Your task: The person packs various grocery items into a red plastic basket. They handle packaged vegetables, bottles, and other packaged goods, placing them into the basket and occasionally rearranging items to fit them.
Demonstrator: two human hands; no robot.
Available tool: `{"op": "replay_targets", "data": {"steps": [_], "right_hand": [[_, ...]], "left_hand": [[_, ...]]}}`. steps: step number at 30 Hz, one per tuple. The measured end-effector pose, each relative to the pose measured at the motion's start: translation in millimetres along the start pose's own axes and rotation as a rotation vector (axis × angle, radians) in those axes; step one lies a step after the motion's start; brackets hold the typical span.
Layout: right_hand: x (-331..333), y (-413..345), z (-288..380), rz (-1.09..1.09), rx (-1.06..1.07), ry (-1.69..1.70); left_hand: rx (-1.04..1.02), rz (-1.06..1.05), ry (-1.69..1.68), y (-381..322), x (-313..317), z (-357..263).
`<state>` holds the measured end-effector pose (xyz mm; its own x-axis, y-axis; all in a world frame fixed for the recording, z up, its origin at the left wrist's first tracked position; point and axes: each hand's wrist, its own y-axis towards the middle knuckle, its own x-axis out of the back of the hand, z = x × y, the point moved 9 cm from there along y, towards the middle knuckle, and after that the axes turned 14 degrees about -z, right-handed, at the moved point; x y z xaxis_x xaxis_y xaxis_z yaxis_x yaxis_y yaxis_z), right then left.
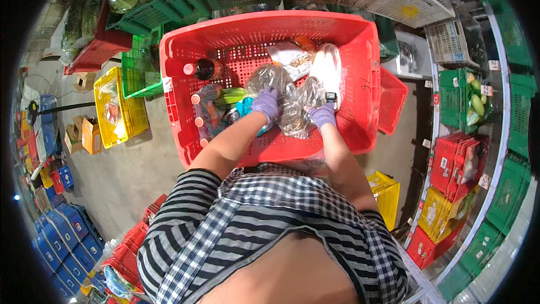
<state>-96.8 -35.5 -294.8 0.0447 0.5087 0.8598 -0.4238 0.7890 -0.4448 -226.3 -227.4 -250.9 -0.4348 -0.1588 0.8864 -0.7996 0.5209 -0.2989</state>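
Note:
Both of my hands wear purple knit gloves and reach into a large red plastic crate (270, 19). My left hand (266, 104) grips a crumpled clear plastic bag (291, 114) near the crate's middle. At the bag's right side, my right hand (321, 114) pinches the plastic, its fingertips partly hidden. A small black device (330, 96) sits on the fingers of that hand. Left of my left hand lie a turquoise package (244, 105) and green vegetable stalks (231, 97). Beyond my right hand rests a bright white wrapped item (325, 65).
A dark bottle with a pink cap (206, 69) and several pink-capped bottles (206, 114) lie at the crate's left. A printed packet (291, 57) lies farther back. Yellow crate (137, 109) and green crate (143, 84) stand left; shelved crates (457, 164) line the right.

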Motion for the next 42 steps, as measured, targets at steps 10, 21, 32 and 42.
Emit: {"op": "replay_targets", "data": {"steps": [10, 21, 32, 42], "right_hand": [[20.1, -1.5, 17.6, 0.041, 0.312, 0.31], [284.2, -160.5, 28.0, -0.007, 0.211, 1.407], [544.0, -144.0, -194.2, -0.417, 0.191, 1.89], [940.2, -239.9, -354.5, -2.036, 0.116, 0.053]], "left_hand": [[0.047, -0.007, -0.028, 15.0, 10.4, 17.6], [-0.681, 0.001, 0.239, 29.7, 44.3, -73.1], [-0.088, 0.278, 0.395, 76.3, 0.5, -69.8], [0.104, 0.125, -0.169, 59.9, 47.5, -141.5]]}}
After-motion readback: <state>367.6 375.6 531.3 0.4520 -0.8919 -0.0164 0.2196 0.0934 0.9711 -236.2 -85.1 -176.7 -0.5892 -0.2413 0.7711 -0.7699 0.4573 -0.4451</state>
